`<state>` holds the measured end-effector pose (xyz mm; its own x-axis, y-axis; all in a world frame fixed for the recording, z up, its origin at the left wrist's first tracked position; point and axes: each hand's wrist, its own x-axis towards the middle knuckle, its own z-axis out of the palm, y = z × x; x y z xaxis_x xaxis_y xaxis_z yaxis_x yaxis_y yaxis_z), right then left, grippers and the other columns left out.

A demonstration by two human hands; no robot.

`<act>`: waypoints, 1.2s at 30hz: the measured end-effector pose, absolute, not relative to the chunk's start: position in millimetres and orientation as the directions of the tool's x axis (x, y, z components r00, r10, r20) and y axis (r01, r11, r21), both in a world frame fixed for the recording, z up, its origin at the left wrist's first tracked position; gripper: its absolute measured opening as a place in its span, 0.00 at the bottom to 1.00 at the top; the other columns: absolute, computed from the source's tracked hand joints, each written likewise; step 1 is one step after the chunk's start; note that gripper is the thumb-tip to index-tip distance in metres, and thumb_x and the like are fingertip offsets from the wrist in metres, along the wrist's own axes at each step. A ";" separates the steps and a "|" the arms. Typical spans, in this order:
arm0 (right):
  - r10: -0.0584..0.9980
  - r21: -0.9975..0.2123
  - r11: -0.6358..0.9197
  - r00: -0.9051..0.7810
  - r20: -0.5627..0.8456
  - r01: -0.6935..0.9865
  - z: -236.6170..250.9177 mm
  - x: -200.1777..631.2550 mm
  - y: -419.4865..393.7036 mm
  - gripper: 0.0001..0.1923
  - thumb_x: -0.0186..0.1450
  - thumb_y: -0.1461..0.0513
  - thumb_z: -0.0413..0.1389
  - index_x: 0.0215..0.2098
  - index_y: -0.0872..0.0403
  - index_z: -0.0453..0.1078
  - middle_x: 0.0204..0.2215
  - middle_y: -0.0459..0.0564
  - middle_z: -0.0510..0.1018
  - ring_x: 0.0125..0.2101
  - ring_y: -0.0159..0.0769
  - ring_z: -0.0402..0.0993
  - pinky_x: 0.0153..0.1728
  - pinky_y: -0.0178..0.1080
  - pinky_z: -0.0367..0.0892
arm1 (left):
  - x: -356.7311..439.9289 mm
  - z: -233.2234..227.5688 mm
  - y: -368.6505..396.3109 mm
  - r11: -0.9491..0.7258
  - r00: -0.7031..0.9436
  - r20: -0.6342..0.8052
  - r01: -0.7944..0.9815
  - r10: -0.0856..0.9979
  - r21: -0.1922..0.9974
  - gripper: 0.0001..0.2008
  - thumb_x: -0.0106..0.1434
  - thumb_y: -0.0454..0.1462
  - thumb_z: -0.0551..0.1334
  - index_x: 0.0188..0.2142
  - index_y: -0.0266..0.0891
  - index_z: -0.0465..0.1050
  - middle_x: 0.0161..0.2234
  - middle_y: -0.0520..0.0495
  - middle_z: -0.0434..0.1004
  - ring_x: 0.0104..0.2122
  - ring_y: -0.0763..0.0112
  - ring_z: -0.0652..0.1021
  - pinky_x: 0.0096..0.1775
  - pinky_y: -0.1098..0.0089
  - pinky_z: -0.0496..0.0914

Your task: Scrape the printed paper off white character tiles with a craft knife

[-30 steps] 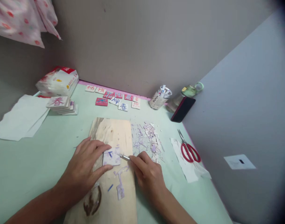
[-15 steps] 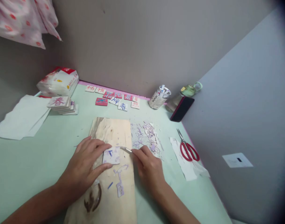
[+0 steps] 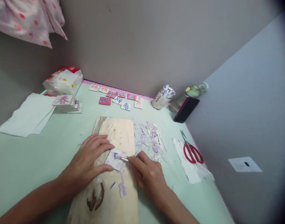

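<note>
My left hand (image 3: 89, 161) presses a small pale purple tile (image 3: 114, 159) flat on a wooden board (image 3: 114, 130), with thumb and fingers around its left side. My right hand (image 3: 148, 174) grips a thin metal knife (image 3: 122, 159) whose tip rests on the tile's top face. A cut-off strip of purple scrap (image 3: 122, 186) lies on the board just below the tile.
Purple and white shavings (image 3: 149, 140) are heaped right of the board. Red scissors (image 3: 191, 151) lie on a tissue. At the back are lettered tiles (image 3: 120, 100), a tile stack (image 3: 65, 102), a tissue pack (image 3: 63, 80), a cup (image 3: 162, 98), a phone (image 3: 186, 109) and paper sheets (image 3: 27, 115).
The tile has turned slightly under my left hand. The knife tip moved from the tile's right edge onto its face. The view shifted a little.
</note>
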<state>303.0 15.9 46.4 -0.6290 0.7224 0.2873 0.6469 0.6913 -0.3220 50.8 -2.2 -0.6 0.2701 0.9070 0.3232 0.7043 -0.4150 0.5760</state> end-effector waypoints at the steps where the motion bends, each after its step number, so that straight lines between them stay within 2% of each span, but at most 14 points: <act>1: 0.724 -0.312 0.690 -0.628 0.286 0.654 46.0 302.2 16.0 0.15 0.73 0.65 0.46 0.42 0.54 0.75 0.29 0.48 0.71 0.23 0.30 0.67 0.19 0.35 0.53 | 50.9 -0.9 -1.9 -0.413 0.265 0.326 0.705 0.907 0.576 0.22 0.63 0.52 0.65 0.53 0.49 0.70 0.52 0.46 0.74 0.61 0.51 0.68 0.64 0.45 0.56; 9: 0.744 -0.297 0.668 -0.615 0.260 0.682 48.9 301.4 15.6 0.15 0.72 0.67 0.45 0.42 0.52 0.74 0.28 0.48 0.71 0.22 0.30 0.64 0.18 0.35 0.50 | 52.5 -2.2 -2.6 -0.408 0.252 0.332 0.705 0.909 0.580 0.23 0.62 0.52 0.66 0.53 0.49 0.70 0.52 0.47 0.75 0.61 0.51 0.67 0.64 0.46 0.55; 14: 0.723 -0.352 0.688 -0.642 0.257 0.634 51.1 303.3 15.1 0.14 0.73 0.65 0.46 0.42 0.53 0.75 0.29 0.47 0.71 0.22 0.30 0.65 0.20 0.34 0.55 | 52.5 -2.6 -3.1 -0.400 0.258 0.312 0.700 0.914 0.591 0.22 0.63 0.51 0.66 0.54 0.50 0.67 0.52 0.48 0.73 0.62 0.53 0.66 0.64 0.47 0.54; 19: 0.719 -0.297 0.695 -0.632 0.291 0.654 49.7 302.3 14.0 0.15 0.70 0.68 0.46 0.41 0.53 0.75 0.28 0.48 0.71 0.22 0.30 0.65 0.18 0.35 0.52 | 52.8 -2.1 -2.4 -0.401 0.256 0.316 0.696 0.914 0.596 0.22 0.63 0.52 0.65 0.53 0.50 0.67 0.52 0.48 0.73 0.61 0.53 0.66 0.64 0.47 0.52; 25: 0.704 -0.328 0.708 -0.658 0.268 0.625 51.7 305.2 14.2 0.14 0.72 0.66 0.46 0.42 0.53 0.75 0.28 0.47 0.71 0.22 0.29 0.65 0.19 0.34 0.53 | 52.5 -2.8 -3.5 -0.395 0.247 0.317 0.692 0.916 0.604 0.22 0.63 0.52 0.66 0.53 0.50 0.69 0.52 0.48 0.73 0.61 0.52 0.66 0.64 0.48 0.54; 30: 0.716 -0.277 0.698 -0.633 0.294 0.660 47.9 300.7 15.5 0.15 0.71 0.67 0.46 0.41 0.53 0.74 0.28 0.47 0.70 0.21 0.29 0.62 0.19 0.34 0.49 | 53.0 -2.9 -2.4 -0.396 0.248 0.315 0.690 0.916 0.606 0.22 0.62 0.51 0.67 0.53 0.50 0.68 0.52 0.49 0.74 0.61 0.53 0.66 0.65 0.49 0.51; 36: 0.720 -0.323 0.694 -0.635 0.281 0.643 46.7 302.4 15.0 0.14 0.72 0.66 0.46 0.42 0.54 0.74 0.29 0.47 0.70 0.22 0.29 0.64 0.19 0.35 0.50 | 54.1 -2.3 -2.7 -0.387 0.236 0.315 0.684 0.919 0.618 0.22 0.61 0.49 0.68 0.52 0.50 0.69 0.51 0.49 0.73 0.61 0.53 0.65 0.64 0.49 0.53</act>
<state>302.4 15.0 46.7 -0.6349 0.7196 0.2811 0.6433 0.6939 -0.3235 54.1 -2.7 -2.3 0.2360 0.9194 0.3147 0.6839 -0.3872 0.6183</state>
